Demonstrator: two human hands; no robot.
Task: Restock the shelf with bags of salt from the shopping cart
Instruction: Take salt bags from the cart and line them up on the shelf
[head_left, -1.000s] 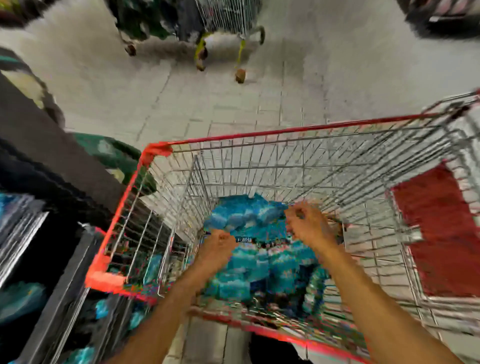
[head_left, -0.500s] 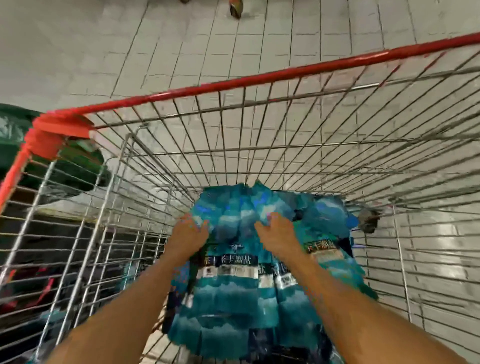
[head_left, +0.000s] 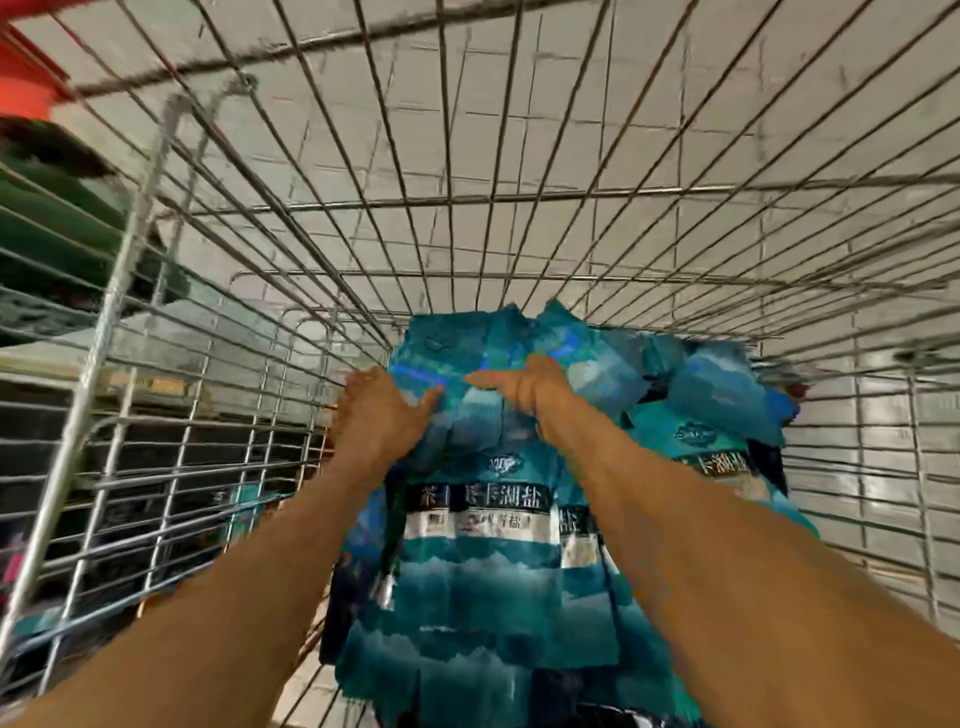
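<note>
closer now, we grip the top bag (head_left: 478, 457) with left hand (head_left: 376, 415) and right hand (head_left: 530, 387) at its far end, its length running back toward us.

You see the bags of salt (head_left: 478, 561) piled inside the wire shopping cart (head_left: 467, 197): glossy teal-and-blue packs with a dark name band and a white label strip. The nearest bag lies flat, face up; others lean crumpled behind and right of it.

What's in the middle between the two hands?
In the head view, the teal top of a salt bag fills the gap between the left hand and right hand, inside the wire cart.
</note>
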